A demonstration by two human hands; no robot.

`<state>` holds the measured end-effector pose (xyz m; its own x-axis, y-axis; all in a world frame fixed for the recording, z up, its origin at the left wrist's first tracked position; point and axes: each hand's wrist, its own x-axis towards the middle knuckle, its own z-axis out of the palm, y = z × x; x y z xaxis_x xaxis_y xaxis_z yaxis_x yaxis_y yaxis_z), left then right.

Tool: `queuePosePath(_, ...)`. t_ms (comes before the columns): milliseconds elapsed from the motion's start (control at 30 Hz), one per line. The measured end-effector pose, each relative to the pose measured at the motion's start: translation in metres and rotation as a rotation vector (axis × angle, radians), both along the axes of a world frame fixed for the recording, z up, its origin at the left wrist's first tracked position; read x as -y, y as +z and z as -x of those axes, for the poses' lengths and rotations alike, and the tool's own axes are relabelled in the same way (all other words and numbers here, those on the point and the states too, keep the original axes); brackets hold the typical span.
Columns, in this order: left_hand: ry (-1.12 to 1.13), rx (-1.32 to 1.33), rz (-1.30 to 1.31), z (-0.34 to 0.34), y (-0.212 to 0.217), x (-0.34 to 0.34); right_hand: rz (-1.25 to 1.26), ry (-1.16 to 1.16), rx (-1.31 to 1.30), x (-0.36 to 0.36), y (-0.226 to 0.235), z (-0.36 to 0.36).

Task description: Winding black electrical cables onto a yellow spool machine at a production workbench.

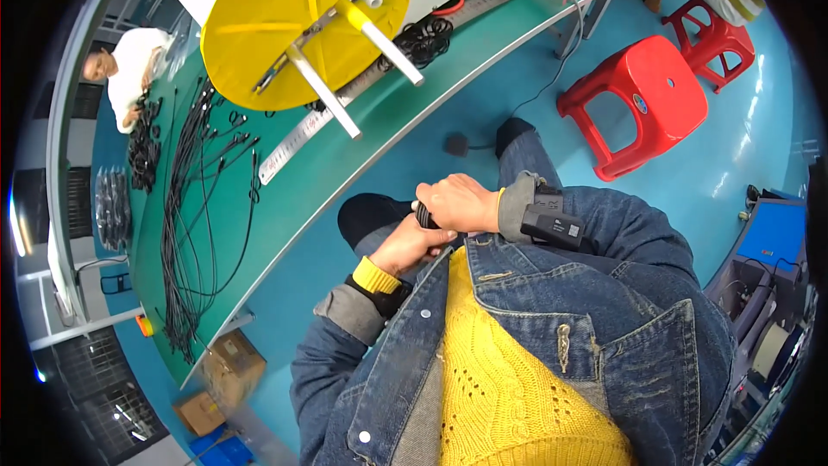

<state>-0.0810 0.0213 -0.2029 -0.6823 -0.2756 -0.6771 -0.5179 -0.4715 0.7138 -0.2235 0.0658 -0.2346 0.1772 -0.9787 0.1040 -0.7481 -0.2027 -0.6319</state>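
My two hands are together in front of my denim jacket. My right hand (461, 203) is closed, with its fingers curled over a small bundle of black cable (424, 215). Just below it, my left hand (404, 244) grips the lower part of that bundle, its thumb pressed near my right fingers. Most of the bundle is hidden inside the hands. A yellow winding disc (259, 34) with white rods stands on the green table (285, 198) ahead of me. Long black cables (179, 242) lie stretched out on the table at the left.
A metal ruler strip (297, 142) runs along the table, with coiled black cables (423, 41) behind the rods. Red stools (642, 99) stand at the right. Another person (129, 69) handles cables at the far left. Cardboard boxes (231, 369) sit below the table's left end.
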Motion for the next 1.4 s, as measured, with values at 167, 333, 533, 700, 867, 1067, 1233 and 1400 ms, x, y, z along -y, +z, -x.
queuePosePath(167, -0.045, -0.012, 0.007, -0.004, -0.007, 0.003, -0.165, 0.154, -0.023, 0.007, 0.024, 0.015)
queuePosePath(333, 0.023, -0.205, -0.05, -0.008, -0.007, 0.0, -0.05, 0.373, 0.055, 0.017, 0.043, 0.033)
queuePosePath(533, 0.181, -0.49, -0.284, -0.006, 0.021, 0.016, 0.451, -0.335, 0.057, 0.075, 0.06, 0.081)
queuePosePath(700, 0.176, -0.505, -0.141, 0.006, 0.033, 0.018, 0.345, -0.397, -0.373, 0.117, 0.069, 0.089)
queuePosePath(867, 0.298, -0.525, -0.108, 0.004, 0.031, 0.019, 0.258, -0.384, -0.276, 0.12, 0.07, 0.099)
queuePosePath(1067, 0.307, -0.504, -0.09, 0.009, 0.027, 0.024, 0.312, -0.415, -0.301, 0.124, 0.068, 0.087)
queuePosePath(1233, 0.315, -0.494, -0.077, 0.01, 0.029, 0.022, 0.468, -0.389, -0.238, 0.124, 0.054, 0.086)
queuePosePath(1400, 0.339, -0.483, -0.026, 0.007, 0.028, 0.027, 0.525, -0.309, -0.031, 0.119, 0.058, 0.089)
